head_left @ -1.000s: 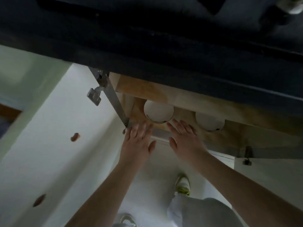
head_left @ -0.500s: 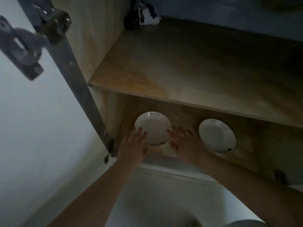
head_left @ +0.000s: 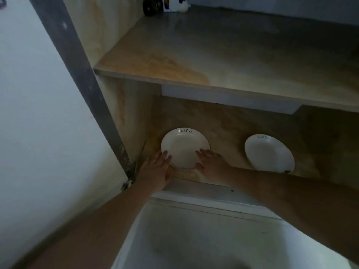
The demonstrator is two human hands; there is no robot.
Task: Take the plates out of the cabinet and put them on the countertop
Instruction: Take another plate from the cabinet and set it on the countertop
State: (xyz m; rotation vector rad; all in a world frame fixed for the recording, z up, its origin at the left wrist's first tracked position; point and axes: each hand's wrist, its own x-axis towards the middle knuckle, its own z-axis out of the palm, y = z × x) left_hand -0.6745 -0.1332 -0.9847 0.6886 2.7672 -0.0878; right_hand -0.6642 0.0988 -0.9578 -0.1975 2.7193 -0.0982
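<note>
Two white plates lie on the wooden bottom shelf (head_left: 229, 131) of an open cabinet. The left plate (head_left: 183, 146) has dark lettering on its far rim. My left hand (head_left: 157, 167) rests flat against its left front edge, fingers apart. My right hand (head_left: 211, 162) lies on its right front edge, fingers over the rim. Neither hand has lifted it. The right plate (head_left: 269, 152) sits apart, untouched, with the same lettering.
An upper wooden shelf (head_left: 233, 61) overhangs the plates, with small dark and white items (head_left: 165, 4) at its back. The open white cabinet door (head_left: 38, 113) with its grey frame (head_left: 81, 74) stands at left. A white ledge (head_left: 204, 191) runs under the cabinet front.
The view has dropped closer into the cabinet. Both hands have reached further in and now touch the left plate's front edges.
</note>
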